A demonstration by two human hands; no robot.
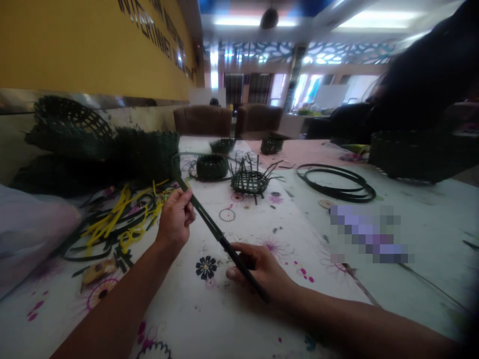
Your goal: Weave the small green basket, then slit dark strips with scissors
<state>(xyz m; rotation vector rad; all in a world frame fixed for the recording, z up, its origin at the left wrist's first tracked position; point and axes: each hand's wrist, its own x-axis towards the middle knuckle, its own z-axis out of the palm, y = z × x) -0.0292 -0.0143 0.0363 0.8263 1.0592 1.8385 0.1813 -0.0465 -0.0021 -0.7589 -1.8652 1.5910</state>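
My left hand [175, 215] is closed in a pinch on a long dark green weaving strip [202, 213], which slants down toward my right. The strip meets a blackish, stick-like length [245, 269] near the middle; I cannot tell whether this is a tool handle or more strip. That dark length passes between the thumb and fingers of my right hand [262, 269], which curl loosely about it. Beyond my hands stands a small unfinished woven basket [250, 182] with loose strip ends sticking up. A small round basket [211, 167] is beside it.
Large dark baskets [147, 152] crowd the left by the wall. Yellow and green strips [108, 219] lie in a tangle near a plastic bag [32, 229]. A coiled strip [337, 183] rests at right, before a big basket [422, 155] and a person in dark clothing [430, 85].
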